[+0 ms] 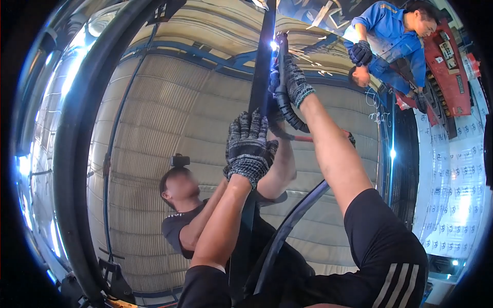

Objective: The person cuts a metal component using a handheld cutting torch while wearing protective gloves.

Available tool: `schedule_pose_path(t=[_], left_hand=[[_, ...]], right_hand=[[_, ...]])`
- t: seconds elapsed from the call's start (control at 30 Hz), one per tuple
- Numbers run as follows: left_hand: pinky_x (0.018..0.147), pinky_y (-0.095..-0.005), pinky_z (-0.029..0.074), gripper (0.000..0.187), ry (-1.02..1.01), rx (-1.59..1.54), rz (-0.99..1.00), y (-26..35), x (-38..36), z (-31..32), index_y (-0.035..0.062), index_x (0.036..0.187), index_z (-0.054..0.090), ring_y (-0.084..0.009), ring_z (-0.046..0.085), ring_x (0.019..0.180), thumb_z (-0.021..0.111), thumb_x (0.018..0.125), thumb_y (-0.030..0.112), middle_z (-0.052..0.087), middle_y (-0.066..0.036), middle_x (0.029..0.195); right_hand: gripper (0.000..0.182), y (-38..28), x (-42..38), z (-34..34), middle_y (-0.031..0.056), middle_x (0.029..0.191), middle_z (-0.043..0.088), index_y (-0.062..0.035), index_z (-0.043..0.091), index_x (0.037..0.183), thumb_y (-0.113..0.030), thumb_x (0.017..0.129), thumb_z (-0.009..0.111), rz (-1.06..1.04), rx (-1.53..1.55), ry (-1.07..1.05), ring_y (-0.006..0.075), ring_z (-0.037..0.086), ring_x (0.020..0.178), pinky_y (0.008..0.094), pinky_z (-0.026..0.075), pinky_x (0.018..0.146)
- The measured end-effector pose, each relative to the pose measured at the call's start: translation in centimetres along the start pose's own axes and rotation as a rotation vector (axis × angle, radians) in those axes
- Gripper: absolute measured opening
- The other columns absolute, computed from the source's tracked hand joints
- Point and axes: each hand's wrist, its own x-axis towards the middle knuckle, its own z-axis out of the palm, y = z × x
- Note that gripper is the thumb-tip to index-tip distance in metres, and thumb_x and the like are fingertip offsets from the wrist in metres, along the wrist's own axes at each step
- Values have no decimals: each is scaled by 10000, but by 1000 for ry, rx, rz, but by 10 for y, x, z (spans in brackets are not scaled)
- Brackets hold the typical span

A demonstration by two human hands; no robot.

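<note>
My right hand (298, 82), in a grey knitted glove, is closed around a welding torch (282, 56) near the top of the view. Its tip sits against a long dark metal bar (261, 72), where a bright arc burns and sparks fly to the right. A black ribbed cable sleeve (292, 118) curves down from the torch. My left hand (250, 149), gloved alike, lies with fingers stretched out flat over the dark bar, below the arc. The bar lies along a mirror-like sheet (169, 102), which reflects me and the torch.
A thick dark frame tube (82, 128) curves along the left side. The torch's heavy cable (287, 226) runs down toward my body. At the upper right are a co-worker in blue (393, 31), a red machine (444, 77) and a sheet covered in printed film (452, 190).
</note>
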Motion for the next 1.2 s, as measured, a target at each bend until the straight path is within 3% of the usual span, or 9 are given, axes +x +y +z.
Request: schedule_pose_path(t=[0.07,0.17,0.2,0.57,0.8,1.03,1.2], left_hand=[[1273,-574,206,787,-10,-2,-4,4,7,-5,96,1598,430,-418,320,1545,680,933,436,370,-155,1684],[1275,-575,199,798,-38,0,-6,11,16,-16,89,1610,410,-412,309,1552,672,939,434,352,-155,1695],[1275,-577,196,801,-56,4,-5,12,19,-20,84,1614,401,-408,303,1556,666,944,432,341,-154,1701],[1287,-595,152,799,-100,36,-14,37,33,-40,80,1621,391,-411,265,1579,630,961,459,309,-148,1720],[1282,-614,143,785,-113,57,-27,57,45,-53,90,1624,391,-410,255,1587,617,967,456,304,-144,1725],[1285,-616,136,779,-146,81,-28,77,60,-65,93,1628,387,-405,254,1589,606,977,458,296,-147,1727],[1286,-622,119,780,-166,86,-28,107,72,-77,87,1621,394,-412,252,1587,619,974,459,306,-147,1722]], right_hand=[[389,-7,9,-8,-22,700,569,-197,635,969,-562,1072,548,5,16,-16,157,554,530,349,499,467],[413,-26,14,-3,-15,696,567,-194,625,965,-592,1055,563,-219,-119,-78,161,558,531,368,501,460],[429,-31,7,-3,-12,696,567,-193,620,964,-611,1046,567,23,80,21,162,558,534,373,500,457],[413,-71,-23,0,-3,663,506,-160,584,967,-563,1057,566,30,-3,54,164,519,510,334,486,444],[435,-90,-13,-15,14,661,519,-160,595,967,-587,1042,575,54,113,44,175,522,497,355,483,436],[427,-112,-20,-26,29,653,537,-201,558,992,-626,1036,557,117,67,61,219,554,498,435,523,462],[448,-132,-23,-49,35,641,535,-198,569,1018,-646,1020,582,70,141,11,215,560,489,417,524,454]])
